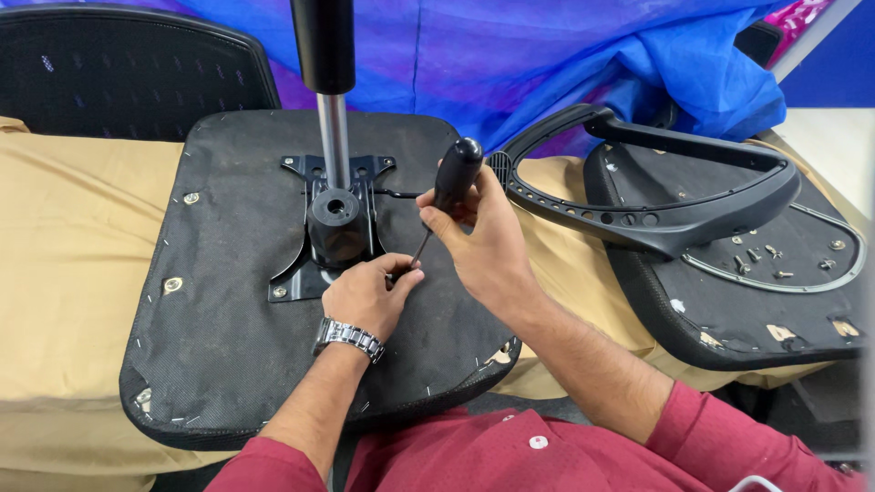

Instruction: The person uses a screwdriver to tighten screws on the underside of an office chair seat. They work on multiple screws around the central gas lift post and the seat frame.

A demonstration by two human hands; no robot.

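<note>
An upturned black chair seat (228,310) lies on a tan cloth in front of me. A black metal mounting plate (296,273) with a round socket (335,211) is fixed to its middle, and a chrome gas-lift column (334,137) rises from it. My right hand (483,246) grips the black handle of a screwdriver (453,175), whose thin shaft slants down to the plate's right edge. My left hand (369,293), wearing a metal wristwatch, rests on the seat and pinches the shaft's tip, hiding the screw.
A black armrest loop (656,214) lies across a second seat pad (729,301) at the right, where several loose screws (761,257) are scattered. A black mesh chair back (128,64) stands behind at the left, and blue plastic sheeting (547,55) behind.
</note>
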